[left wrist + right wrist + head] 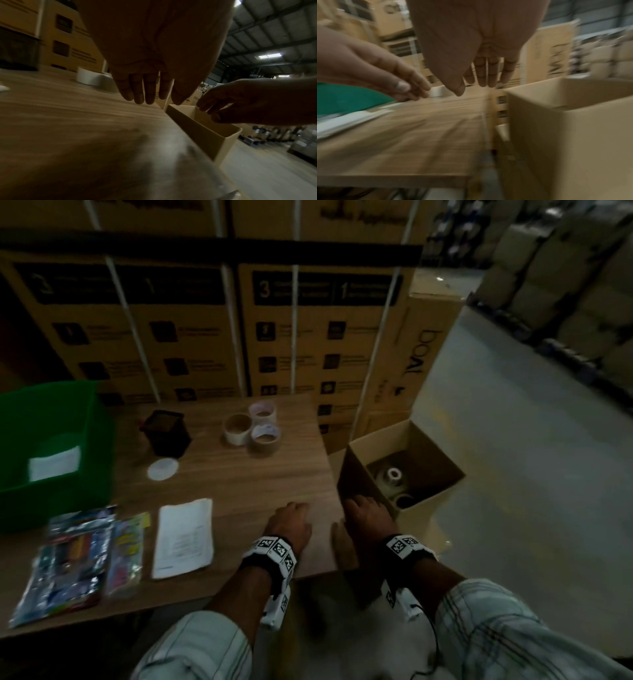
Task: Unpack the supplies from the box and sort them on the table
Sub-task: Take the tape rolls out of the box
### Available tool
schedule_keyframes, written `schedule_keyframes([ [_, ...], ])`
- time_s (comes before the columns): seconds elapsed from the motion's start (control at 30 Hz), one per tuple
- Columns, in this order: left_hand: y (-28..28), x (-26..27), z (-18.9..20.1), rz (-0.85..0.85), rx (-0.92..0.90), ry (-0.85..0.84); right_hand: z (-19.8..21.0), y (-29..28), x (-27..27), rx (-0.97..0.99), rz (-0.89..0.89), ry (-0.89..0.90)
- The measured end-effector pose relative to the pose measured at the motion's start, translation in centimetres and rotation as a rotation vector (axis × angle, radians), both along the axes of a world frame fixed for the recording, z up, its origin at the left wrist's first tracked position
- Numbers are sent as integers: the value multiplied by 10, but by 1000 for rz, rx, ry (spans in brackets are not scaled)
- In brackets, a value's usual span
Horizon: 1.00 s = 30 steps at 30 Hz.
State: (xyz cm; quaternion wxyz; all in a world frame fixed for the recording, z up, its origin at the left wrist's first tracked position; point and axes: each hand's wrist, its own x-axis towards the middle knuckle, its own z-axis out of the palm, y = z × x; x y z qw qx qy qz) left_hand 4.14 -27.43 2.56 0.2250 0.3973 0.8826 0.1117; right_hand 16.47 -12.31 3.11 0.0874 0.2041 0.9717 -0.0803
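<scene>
An open cardboard box (442, 470) stands on the floor at the right end of the wooden table (239, 474), with tape rolls (394, 475) lying inside. My right hand (364, 511) hovers over the box's near left corner, fingers straight, holding nothing. My left hand (291, 520) is over the table's right part, fingers straight and empty. Both hands also show in the wrist views: left hand (145, 88), right hand (481, 71), box (573, 121). Three tape rolls (253, 428) stand grouped at the table's back.
A green bin (51, 440) with a white sheet inside sits at the left. A black cup (168, 433), a white lid (163, 469), a paper stack (185, 537) and shiny packets (78, 559) lie on the table. Stacked cartons (205, 320) stand behind.
</scene>
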Motion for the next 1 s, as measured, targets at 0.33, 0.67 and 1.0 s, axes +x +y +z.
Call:
schedule_keyframes([
  [0.33,178,113,-3,-62,72,-163,-12,153,115,-74,-127,99],
  [0.67,241,104,-7,-11,-62,-150,-21,229,105,-121,-127,86],
  [1.0,334,40,-17,95,-1,-256,-36,290,15,-155,-117,-203],
])
